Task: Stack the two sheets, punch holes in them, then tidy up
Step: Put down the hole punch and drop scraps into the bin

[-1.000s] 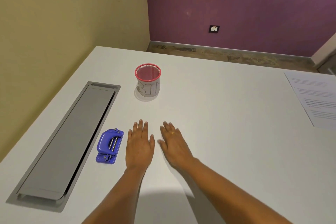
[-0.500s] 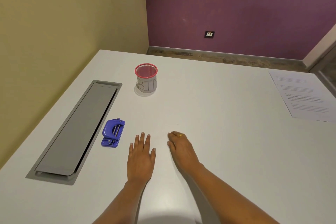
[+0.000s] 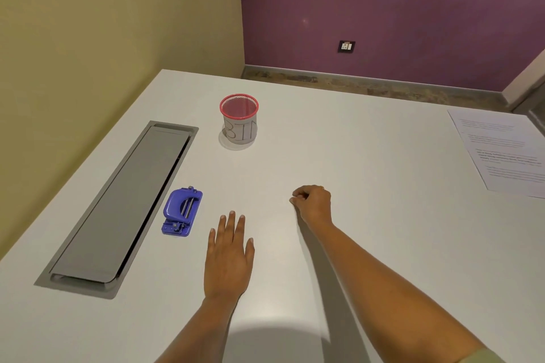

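Note:
A blue hole punch lies on the white table, just left of my left hand. That hand rests flat, palm down, fingers slightly apart, holding nothing. My right hand sits further right and forward, its fingers curled under into a loose fist with nothing in it. Printed white paper lies at the table's far right edge, well beyond my right hand; I cannot tell whether it is one sheet or two. A small red-rimmed mesh cup labelled BIN stands behind the punch.
A long grey cable hatch is set flush into the table along the left side. A yellow wall runs close on the left, a purple wall with a socket stands behind. The table's far edge drops to the floor.
My right hand has slid right and forward and its fingers have curled from flat into a fist. The left hand stayed flat. The view has shifted, showing more of the paper.

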A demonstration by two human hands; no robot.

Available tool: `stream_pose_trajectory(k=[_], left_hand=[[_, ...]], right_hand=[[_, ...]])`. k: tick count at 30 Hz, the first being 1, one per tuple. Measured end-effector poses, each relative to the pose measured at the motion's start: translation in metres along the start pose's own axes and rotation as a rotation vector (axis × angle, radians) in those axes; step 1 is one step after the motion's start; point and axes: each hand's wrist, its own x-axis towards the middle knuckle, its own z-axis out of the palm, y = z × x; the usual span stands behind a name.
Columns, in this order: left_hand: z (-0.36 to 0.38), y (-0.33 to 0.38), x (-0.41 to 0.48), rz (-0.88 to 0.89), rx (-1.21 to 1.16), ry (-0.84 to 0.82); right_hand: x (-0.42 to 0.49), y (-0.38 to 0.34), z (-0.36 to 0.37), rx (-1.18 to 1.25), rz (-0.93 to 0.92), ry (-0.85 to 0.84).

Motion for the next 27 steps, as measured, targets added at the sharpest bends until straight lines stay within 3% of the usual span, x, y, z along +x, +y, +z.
stream_pose_trajectory(k=[14, 19, 27], left_hand=[[-0.001, 0.002, 0.0, -0.004, 0.013, 0.018], [0.0, 0.002, 0.001, -0.015, 0.007, 0.009], [-0.004, 0.004, 0.001, -0.011, -0.012, 0.017]], right_hand=[[0.009, -0.009, 0.014, -0.303, -0.042, -0.157], [0.027, -0.039, 0.022, -0.199, -0.008, -0.116], [0.076, -0.132, 0.037, -0.053, -0.225, -0.04]])
